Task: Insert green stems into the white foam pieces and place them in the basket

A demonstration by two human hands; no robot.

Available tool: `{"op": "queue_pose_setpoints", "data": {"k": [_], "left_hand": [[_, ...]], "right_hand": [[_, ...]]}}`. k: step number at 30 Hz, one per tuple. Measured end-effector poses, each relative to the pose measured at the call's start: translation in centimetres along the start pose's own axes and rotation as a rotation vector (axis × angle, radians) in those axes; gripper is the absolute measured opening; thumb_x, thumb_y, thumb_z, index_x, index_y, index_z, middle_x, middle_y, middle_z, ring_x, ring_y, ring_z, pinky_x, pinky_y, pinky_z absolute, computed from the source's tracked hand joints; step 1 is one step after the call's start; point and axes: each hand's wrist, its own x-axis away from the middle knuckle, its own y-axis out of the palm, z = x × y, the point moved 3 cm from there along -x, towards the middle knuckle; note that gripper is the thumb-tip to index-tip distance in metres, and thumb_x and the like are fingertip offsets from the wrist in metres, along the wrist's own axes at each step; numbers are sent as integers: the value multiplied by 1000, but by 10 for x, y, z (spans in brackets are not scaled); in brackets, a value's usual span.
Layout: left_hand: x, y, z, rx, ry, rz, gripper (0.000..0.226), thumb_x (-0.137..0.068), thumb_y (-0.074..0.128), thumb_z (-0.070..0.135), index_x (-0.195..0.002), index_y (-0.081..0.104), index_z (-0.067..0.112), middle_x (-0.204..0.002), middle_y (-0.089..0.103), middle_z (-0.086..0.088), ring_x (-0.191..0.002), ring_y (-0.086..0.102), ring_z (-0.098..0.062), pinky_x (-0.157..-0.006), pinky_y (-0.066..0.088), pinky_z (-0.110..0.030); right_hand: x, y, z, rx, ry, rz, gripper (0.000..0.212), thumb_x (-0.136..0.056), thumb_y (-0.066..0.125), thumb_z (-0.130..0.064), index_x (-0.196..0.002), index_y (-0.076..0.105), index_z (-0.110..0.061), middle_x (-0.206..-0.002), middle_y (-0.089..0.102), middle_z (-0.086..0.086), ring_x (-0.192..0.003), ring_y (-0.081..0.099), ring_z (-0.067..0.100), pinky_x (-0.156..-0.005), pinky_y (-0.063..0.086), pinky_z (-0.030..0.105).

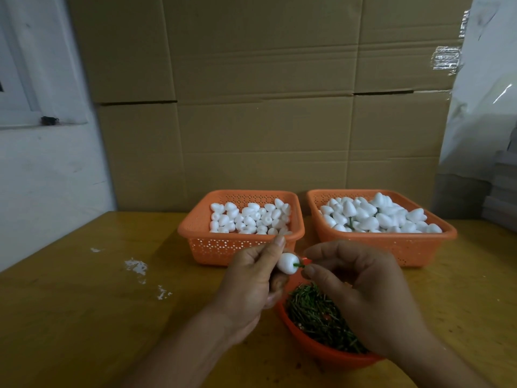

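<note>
One foam piece (286, 263), frame centre, pinched in left hand (251, 278) fingers; right hand (355, 287) fingertips pinch green stem (383, 265) at its hole. Risk: angled push bends stem or tears foam; basket (391, 249), right of centre, waits.

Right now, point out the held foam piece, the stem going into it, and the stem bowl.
foam piece (286, 263), head view, middle of its white body.
green stem (298, 265), head view, exposed shaft.
stem bowl (316, 349), head view, orange outer wall.

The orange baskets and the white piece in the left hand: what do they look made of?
Left basket and right basket: likely moulded plastic, smooth matte rims, perforated lattice walls. White foam piece, held in the left hand: looks like foam, matte, faintly grainy; white crumbs lie nearby on the table.
</note>
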Motion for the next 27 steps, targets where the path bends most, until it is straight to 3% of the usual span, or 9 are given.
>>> {"op": "queue_pose_setpoints", "data": {"k": [4,7,14,18,22,27], "left_hand": [[1,2,1,-20,32,10,39,-92,53,43,-73,73,16,-47,37,-3,-35,28,-8,-35,24,-17],[1,2,1,-36,45,25,39,-89,55,46,-71,73,18,-47,36,-3,-36,29,-8,-35,25,-18],[0,1,1,17,41,-10,37,-84,62,48,-80,74,13,-50,40,-1,-38,32,-7,-37,25,-18],[1,2,0,137,-24,-141,22,-87,68,30,-94,74,10,-65,49,0,-49,42,-8,-43,25,-19],[0,3,1,198,-9,-185,21,-84,67,24,-98,75,10,-69,50,0,-55,45,-8,-47,29,-19],[0,2,2,175,33,-187,31,-83,71,20,-109,72,4,-66,48,-5,-56,44,-9,-50,34,-19]], "right_hand": [[2,0,-3,65,-71,10,24,-79,81,-15,-93,74,-34,-81,73,-28,-76,70,-7,-66,55,12],[3,1,-3,86,-73,10,23,-79,81,-17,-95,76,-33,-83,72,-30,-78,69,-10,-69,54,9],[2,3,1,120,-30,49,13,-78,79,-30,-81,73,-41,-74,70,-31,-68,68,-9,-68,56,16],[1,2,4,141,-29,71,10,-79,75,-33,-76,70,-41,-72,70,-26,-63,66,-3,-63,56,21],[2,3,7,143,-26,70,8,-80,76,-33,-76,71,-39,-72,69,-23,-60,65,3,-51,51,19],[3,5,5,93,-32,64,5,-81,70,-40,-78,72,-37,-74,70,-19,-61,65,5,-53,52,22]]}}
